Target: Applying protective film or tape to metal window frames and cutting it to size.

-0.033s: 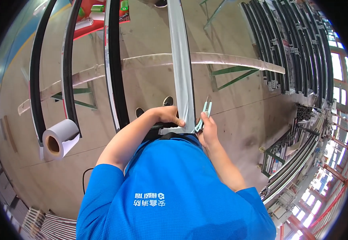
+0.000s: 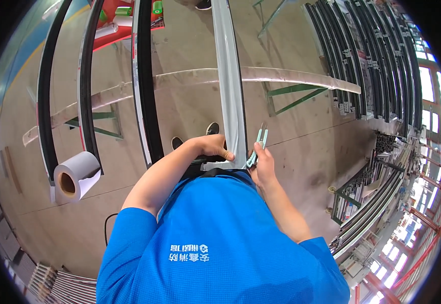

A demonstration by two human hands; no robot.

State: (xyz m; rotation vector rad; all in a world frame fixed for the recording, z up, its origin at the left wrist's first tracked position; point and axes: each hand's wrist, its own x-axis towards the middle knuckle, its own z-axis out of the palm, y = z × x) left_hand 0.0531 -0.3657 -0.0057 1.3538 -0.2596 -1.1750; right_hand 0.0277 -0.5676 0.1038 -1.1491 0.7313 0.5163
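A long bar (image 2: 229, 76) covered with wrinkled whitish film runs away from my body, its near end at my waist. My left hand (image 2: 214, 146) grips this end from the left, the thumb lying on the film. Its other fingers are mostly hidden. A strip of the film (image 2: 218, 165) extends left across the near end. On the right, my right hand (image 2: 264, 161) is closed round a pale turquoise tool with two slim arms (image 2: 261, 138) and thin metal tips. The tips point away from me, beside the bar's right edge. I cannot make out the tool's exact kind.
Black bars (image 2: 147, 91) lie lengthwise to the left, over a wrapped crossbeam (image 2: 301, 76) on green trestles (image 2: 294, 89). A white roll (image 2: 81, 172) sits on the near ends of two bars. Stacked dark profiles (image 2: 365, 55) stand right; a red table (image 2: 116, 33) stands far left.
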